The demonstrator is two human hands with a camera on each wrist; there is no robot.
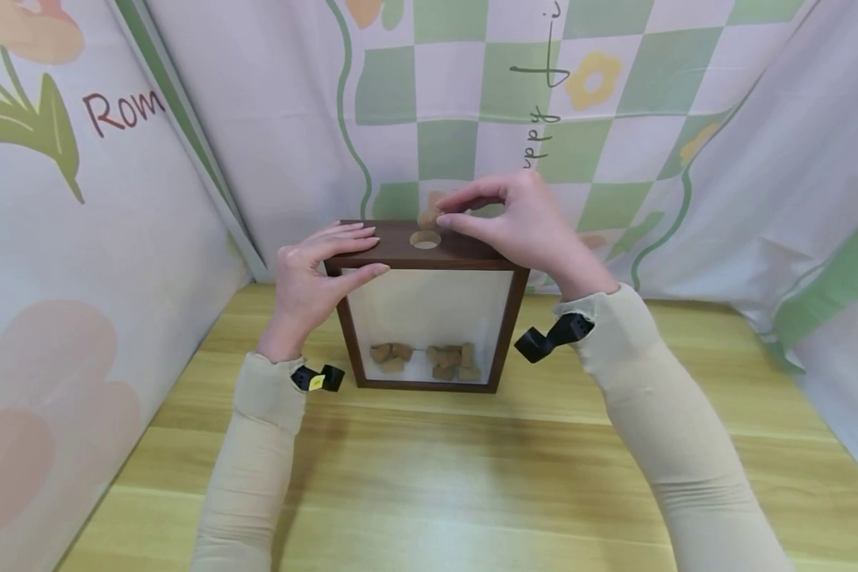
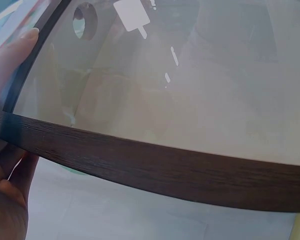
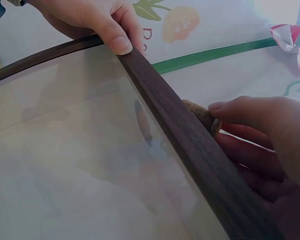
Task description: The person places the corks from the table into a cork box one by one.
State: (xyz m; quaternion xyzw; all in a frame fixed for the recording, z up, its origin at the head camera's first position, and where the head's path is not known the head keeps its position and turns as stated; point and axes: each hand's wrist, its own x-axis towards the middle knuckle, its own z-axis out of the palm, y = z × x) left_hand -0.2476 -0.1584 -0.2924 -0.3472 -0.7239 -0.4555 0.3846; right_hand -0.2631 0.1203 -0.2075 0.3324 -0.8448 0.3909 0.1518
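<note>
A dark wooden box frame [image 1: 429, 388] with a clear front stands upright on the table, a round hole [image 1: 425, 240] in its top. My right hand [image 1: 525, 222] pinches a cork [image 1: 429, 218] between thumb and fingers, close over the top beside the hole. The cork's rough brown side [image 3: 200, 114] shows in the right wrist view, partly hidden by the frame. My left hand [image 1: 311, 270] grips the box's upper left corner, its fingers lying on the top and the thumb along the front edge. Several corks [image 1: 452, 361] lie at the bottom inside the box, in two groups.
The box stands on a light wooden table [image 1: 429, 477], near its back edge. Behind it hangs a checked green and white curtain [image 1: 450, 87], and another printed cloth [image 1: 79, 262] hangs along the left side.
</note>
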